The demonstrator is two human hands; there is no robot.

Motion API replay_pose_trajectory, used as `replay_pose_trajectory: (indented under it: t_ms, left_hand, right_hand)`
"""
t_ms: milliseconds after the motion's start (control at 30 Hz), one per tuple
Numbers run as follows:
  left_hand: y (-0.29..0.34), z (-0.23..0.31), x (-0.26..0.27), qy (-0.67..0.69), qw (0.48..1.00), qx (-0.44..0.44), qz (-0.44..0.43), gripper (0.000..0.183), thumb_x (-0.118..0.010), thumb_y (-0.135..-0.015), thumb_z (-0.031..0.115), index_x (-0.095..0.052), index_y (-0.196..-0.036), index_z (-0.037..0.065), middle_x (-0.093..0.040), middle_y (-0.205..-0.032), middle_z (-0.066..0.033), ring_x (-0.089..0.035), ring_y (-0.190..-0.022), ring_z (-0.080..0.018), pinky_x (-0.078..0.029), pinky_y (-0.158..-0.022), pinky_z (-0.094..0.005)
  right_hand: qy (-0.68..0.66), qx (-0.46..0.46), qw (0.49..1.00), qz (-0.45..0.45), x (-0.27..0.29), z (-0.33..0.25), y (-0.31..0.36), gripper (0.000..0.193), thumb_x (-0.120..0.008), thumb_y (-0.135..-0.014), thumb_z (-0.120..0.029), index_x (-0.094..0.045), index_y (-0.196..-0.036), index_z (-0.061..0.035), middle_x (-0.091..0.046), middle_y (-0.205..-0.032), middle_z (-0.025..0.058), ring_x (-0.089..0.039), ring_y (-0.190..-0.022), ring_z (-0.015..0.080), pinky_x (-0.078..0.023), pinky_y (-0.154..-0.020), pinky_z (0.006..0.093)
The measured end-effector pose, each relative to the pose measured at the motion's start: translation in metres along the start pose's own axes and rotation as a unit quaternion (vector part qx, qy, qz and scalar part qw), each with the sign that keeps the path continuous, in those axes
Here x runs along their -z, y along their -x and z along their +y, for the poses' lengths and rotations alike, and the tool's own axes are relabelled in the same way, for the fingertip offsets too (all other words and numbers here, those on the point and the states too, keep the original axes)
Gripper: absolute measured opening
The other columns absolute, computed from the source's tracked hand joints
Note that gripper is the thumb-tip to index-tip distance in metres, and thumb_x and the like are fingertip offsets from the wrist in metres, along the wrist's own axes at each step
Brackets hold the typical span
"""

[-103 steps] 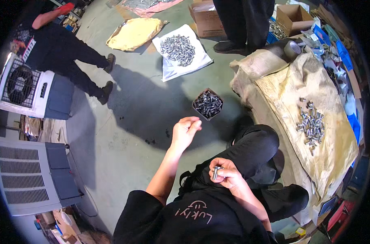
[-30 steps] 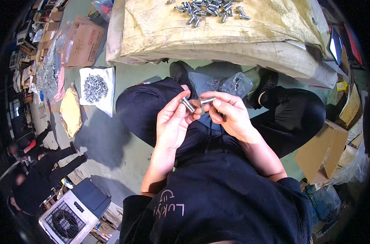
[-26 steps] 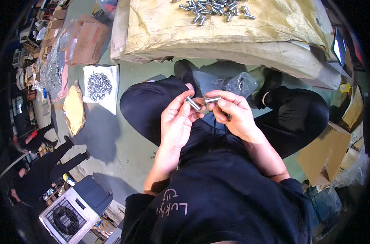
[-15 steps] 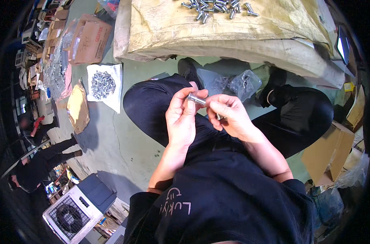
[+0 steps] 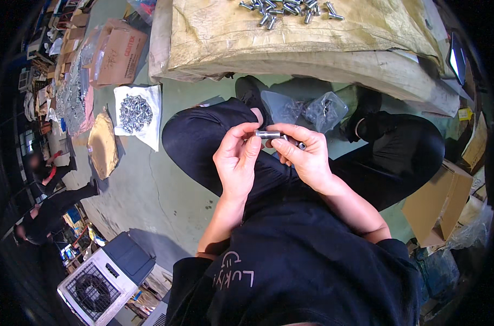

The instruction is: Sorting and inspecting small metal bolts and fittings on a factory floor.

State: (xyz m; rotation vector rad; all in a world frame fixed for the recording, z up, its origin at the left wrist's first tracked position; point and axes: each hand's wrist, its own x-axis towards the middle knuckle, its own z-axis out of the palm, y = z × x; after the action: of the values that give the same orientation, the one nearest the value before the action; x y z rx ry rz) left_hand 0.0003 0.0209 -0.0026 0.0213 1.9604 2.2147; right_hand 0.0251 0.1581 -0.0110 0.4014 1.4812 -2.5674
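Between my two hands, above my lap, a shiny bolt-like metal piece (image 5: 268,134) lies nearly level. My left hand (image 5: 235,158) pinches its left end with thumb and fingertips. At its right end, the thumb and forefinger of my right hand (image 5: 308,157) close on it. A second small metal piece (image 5: 301,145) shows its round end among the curled fingers of my right hand; most of it is hidden. Ahead, a loose pile of similar metal pieces (image 5: 290,7) lies on a yellowish woven sheet (image 5: 312,38).
Left on the floor, a white sack (image 5: 153,130) bears many small metal parts (image 5: 135,114). Beyond it stands a brown carton (image 5: 116,53). Clear plastic bags (image 5: 325,111) lie between my feet. An open carton (image 5: 437,204) stands right, an air cooler (image 5: 97,280) lower left. Two people are far left.
The metal piece has turned from tilted to nearly level. My right thumb and forefinger have come up onto its right end. The second piece shows more clearly in my right hand.
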Motion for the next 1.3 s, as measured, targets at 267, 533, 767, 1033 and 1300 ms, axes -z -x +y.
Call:
replay_pose_trajectory:
  t_ms: [267, 533, 767, 1033, 1300]
  left_hand:
    - [0.001, 0.008, -0.007, 0.041, 0.999, -0.018, -0.014, 0.022, -0.054, -0.079, -0.006, -0.052, -0.102, -0.004, -0.054, -0.092, -0.0070, -0.054, -0.082, -0.0111, -0.044, -0.075, -0.0221]
    - [0.002, 0.009, -0.007, 0.046, 0.999, -0.012, -0.008, 0.025, -0.056, -0.078, -0.007, -0.052, -0.102, -0.005, -0.055, -0.090, -0.0068, -0.054, -0.082, -0.0109, -0.044, -0.074, -0.0213]
    - [0.003, 0.007, -0.005, 0.032, 0.999, -0.001, 0.006, 0.023, -0.057, -0.078, -0.006, -0.053, -0.101, -0.005, -0.056, -0.086, -0.0054, -0.054, -0.080, -0.0105, -0.044, -0.073, -0.0205]
    - [0.001, 0.007, -0.007, 0.023, 0.999, -0.021, -0.015, 0.023, -0.056, -0.076, -0.010, -0.053, -0.098, -0.006, -0.053, -0.094, -0.0091, -0.056, -0.082, -0.0128, -0.045, -0.075, -0.0231]
    - [-0.006, 0.022, 0.016, -0.292, 0.925, -0.240, -0.039, 0.021, -0.063, -0.066, -0.005, -0.057, -0.086, -0.002, -0.056, -0.085, -0.0109, -0.057, -0.074, -0.0202, -0.046, -0.068, -0.0288]
  right_hand:
    - [-0.047, -0.003, 0.999, -0.005, 0.004, 0.005, -0.001, 0.023, -0.060, -0.079, -0.008, -0.060, -0.101, -0.0017, -0.063, -0.077, 0.0042, -0.048, -0.054, 0.0041, -0.038, -0.047, 0.0162]
    - [-0.113, -0.025, 0.993, -0.013, 0.003, 0.005, -0.001, 0.024, -0.060, -0.079, -0.008, -0.059, -0.102, -0.0017, -0.063, -0.078, 0.0045, -0.048, -0.053, 0.0043, -0.037, -0.046, 0.0164]
    - [-0.128, -0.028, 0.991, -0.019, 0.004, 0.005, -0.001, 0.024, -0.059, -0.080, -0.009, -0.059, -0.102, -0.0015, -0.063, -0.078, 0.0052, -0.048, -0.053, 0.0047, -0.037, -0.046, 0.0167]
    - [-0.137, -0.030, 0.990, -0.018, 0.005, 0.000, 0.000, 0.024, -0.059, -0.080, -0.010, -0.059, -0.103, -0.0015, -0.062, -0.077, 0.0050, -0.048, -0.053, 0.0048, -0.036, -0.046, 0.0164]
    - [-0.179, -0.149, 0.973, 0.002, -0.012, 0.000, -0.007, 0.021, -0.056, -0.079, -0.010, -0.059, -0.096, 0.0020, -0.059, -0.070, 0.0077, -0.047, -0.049, 0.0100, -0.033, -0.043, 0.0198]
